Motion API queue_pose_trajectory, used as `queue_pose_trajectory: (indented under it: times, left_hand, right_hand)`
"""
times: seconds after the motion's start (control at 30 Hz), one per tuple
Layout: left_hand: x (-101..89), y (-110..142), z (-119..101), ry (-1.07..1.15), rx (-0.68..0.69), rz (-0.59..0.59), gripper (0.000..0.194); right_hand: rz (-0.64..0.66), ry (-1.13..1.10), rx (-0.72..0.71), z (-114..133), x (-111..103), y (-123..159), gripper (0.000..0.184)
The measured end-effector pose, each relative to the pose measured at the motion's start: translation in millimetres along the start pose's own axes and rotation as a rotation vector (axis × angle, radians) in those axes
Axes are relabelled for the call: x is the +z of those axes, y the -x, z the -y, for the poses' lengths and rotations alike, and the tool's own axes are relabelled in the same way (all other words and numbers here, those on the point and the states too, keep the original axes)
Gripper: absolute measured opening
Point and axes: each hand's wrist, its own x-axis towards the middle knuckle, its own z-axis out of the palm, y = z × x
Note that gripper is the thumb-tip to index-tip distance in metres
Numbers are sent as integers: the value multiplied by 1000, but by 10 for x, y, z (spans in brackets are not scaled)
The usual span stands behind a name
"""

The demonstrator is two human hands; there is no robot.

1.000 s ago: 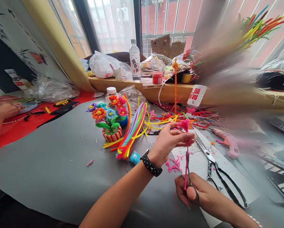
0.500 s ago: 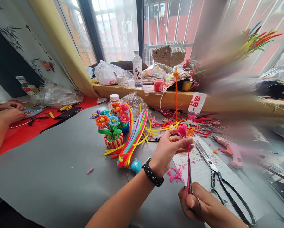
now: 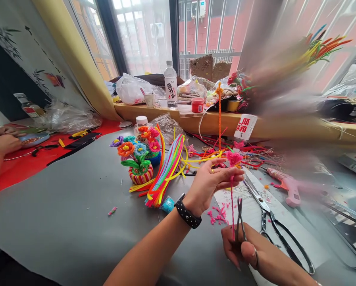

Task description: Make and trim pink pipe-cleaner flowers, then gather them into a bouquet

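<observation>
My left hand (image 3: 211, 182), with a black dotted watch on the wrist, pinches a pink pipe-cleaner flower (image 3: 233, 158) at its head; the thin pink stem hangs straight down. My right hand (image 3: 245, 251) is closed on small scissors (image 3: 240, 218), whose blades point up and stand slightly apart right beside the stem's lower part. Pink fluff trimmings (image 3: 218, 214) lie on the grey table (image 3: 61, 206) below both hands.
Large black-handled scissors (image 3: 273, 220) lie on a paper sheet at right, a pink glue gun (image 3: 286, 186) behind them. A pipe-cleaner flower pot (image 3: 137, 157) and a bundle of coloured pipe cleaners (image 3: 166, 169) stand ahead. Another person's hands (image 3: 0, 143) work at far left. The window sill is cluttered.
The small scissors have risen and their blades have parted beside the stem. My left hand with the flower has stayed at about the same place.
</observation>
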Motion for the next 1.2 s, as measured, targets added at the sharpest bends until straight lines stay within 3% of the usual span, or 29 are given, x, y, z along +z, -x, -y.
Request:
queue_pose_trajectory:
  times: [0.4,1.2]
  left_hand:
    - [45,23,105,-2,-77,76,47]
    - [80,28,109,-4,-57,36,42]
  right_hand:
    - [17,10,17,30,1,-9,71]
    - [-64,-50,5,-49,57,-59,69]
